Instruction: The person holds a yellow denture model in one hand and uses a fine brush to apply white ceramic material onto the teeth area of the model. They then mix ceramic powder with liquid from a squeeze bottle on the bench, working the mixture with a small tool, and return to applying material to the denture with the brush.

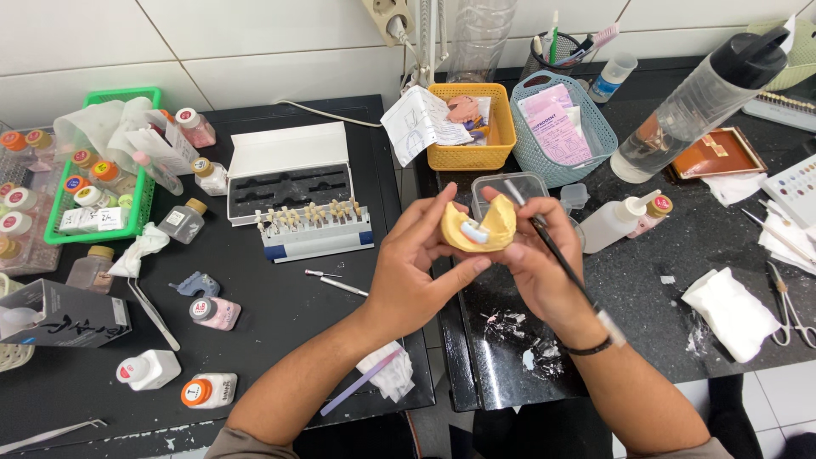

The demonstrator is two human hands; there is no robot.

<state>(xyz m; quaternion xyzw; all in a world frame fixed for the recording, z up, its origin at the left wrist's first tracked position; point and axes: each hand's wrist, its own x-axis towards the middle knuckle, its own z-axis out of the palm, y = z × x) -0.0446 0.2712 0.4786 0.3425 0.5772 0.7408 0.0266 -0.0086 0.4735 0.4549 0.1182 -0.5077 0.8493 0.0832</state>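
A yellow dental plaster model (481, 227) with white tooth pieces on it sits between both hands at the centre of the view. My left hand (418, 263) cups it from the left, thumb and fingers wrapped round its side. My right hand (529, 255) steadies the model from the right and also grips a thin dark-handled brush (552, 246), whose tip points up past the model toward a small clear plastic cup (510, 185).
A tooth shade guide in a white case (308, 212) lies to the left, with small powder bottles (204, 313) and a green basket of jars (93, 183). Yellow (476, 127) and teal baskets (565, 127), squeeze bottles (620, 219), tissue (731, 310) and scissors (790, 306) sit on the right.
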